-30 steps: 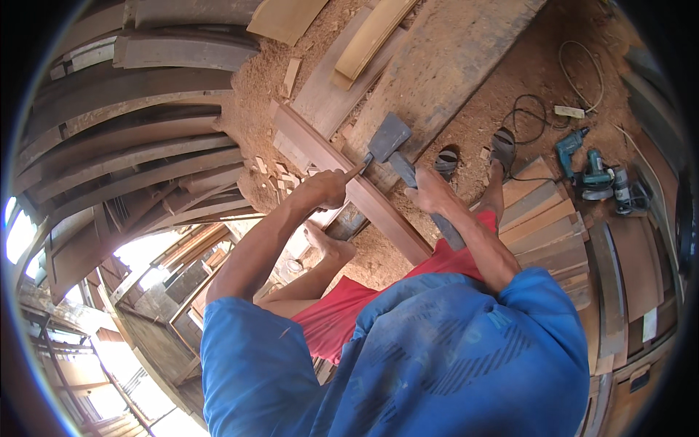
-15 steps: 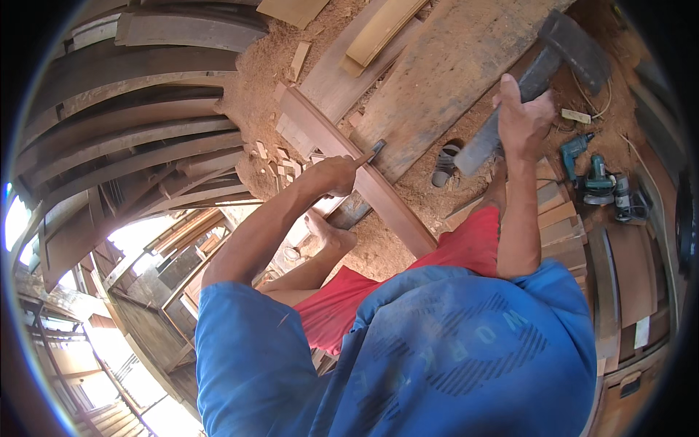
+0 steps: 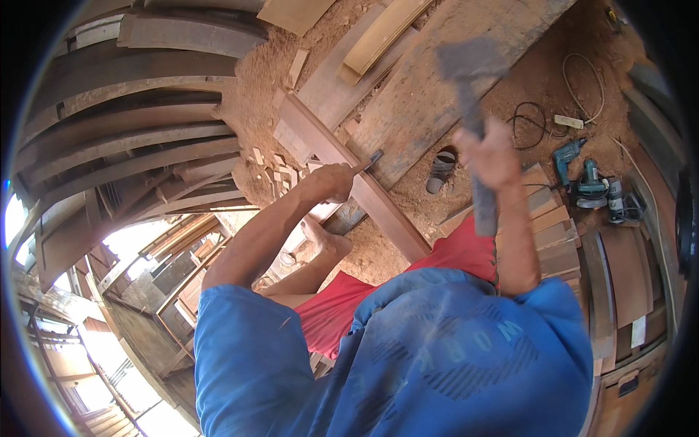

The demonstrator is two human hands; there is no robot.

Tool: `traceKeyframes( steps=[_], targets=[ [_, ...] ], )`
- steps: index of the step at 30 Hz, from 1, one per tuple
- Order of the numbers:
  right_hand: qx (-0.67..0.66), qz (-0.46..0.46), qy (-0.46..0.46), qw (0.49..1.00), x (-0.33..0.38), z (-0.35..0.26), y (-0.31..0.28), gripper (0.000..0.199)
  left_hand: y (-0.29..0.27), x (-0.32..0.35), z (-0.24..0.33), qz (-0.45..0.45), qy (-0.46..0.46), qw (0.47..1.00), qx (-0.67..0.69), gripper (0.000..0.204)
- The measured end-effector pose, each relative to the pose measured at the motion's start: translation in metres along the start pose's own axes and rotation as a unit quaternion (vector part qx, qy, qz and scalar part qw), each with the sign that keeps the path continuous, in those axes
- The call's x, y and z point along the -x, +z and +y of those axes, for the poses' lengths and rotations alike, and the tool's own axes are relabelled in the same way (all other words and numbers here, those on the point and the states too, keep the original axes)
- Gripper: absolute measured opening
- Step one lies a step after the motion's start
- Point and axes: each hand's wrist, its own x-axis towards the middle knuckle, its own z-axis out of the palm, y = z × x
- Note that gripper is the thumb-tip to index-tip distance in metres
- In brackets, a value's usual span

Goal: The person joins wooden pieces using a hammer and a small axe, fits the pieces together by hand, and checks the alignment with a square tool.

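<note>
My left hand (image 3: 331,182) is closed round a chisel (image 3: 366,163), whose handle end sticks out past my fist to the upper right; its blade is hidden. The fist rests at a long reddish-brown timber piece (image 3: 389,213), which runs diagonally from upper left down to my red shorts. Raised on the right, my right hand (image 3: 494,159) grips the dark handle of a mallet (image 3: 472,62). The blocky mallet head, smeared by motion, points away from me, and the handle's butt reaches back over my knee. Mallet and chisel are apart.
A broad weathered plank (image 3: 429,95) lies under the timber's right side. Beside it is a sandal (image 3: 441,171). Power tools (image 3: 597,186), cords and a white power strip (image 3: 568,121) lie to the right. Stacked boards (image 3: 145,116) fill the left. Sawdust and offcuts (image 3: 284,175) cover the ground.
The mallet has swung to the left, its head turning from pointing upper right to pointing straight away from me. My right hand has shifted slightly left and nearer. My left hand stays on the chisel.
</note>
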Motion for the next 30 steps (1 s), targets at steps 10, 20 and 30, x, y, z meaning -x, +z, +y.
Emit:
traceKeyframes(
  steps=[10, 20, 30],
  targets=[
    [0.139, 0.14, -0.022, 0.98, -0.006, 0.069, 0.072, 0.037, -0.002, 0.008, 0.0, 0.003, -0.009, 0.998, 0.054, 0.052],
    [0.137, -0.131, 0.062, 0.98, -0.019, 0.095, 0.082, 0.037, -0.002, 0.013, -0.002, 0.005, 0.005, 0.999, 0.049, 0.033],
    [0.369, 0.052, -0.056, 0.926, -0.041, 0.11, 0.084, 0.049, 0.05, 0.007, -0.025, 0.154, 0.078, 0.983, 0.064, 0.034]
  ],
)
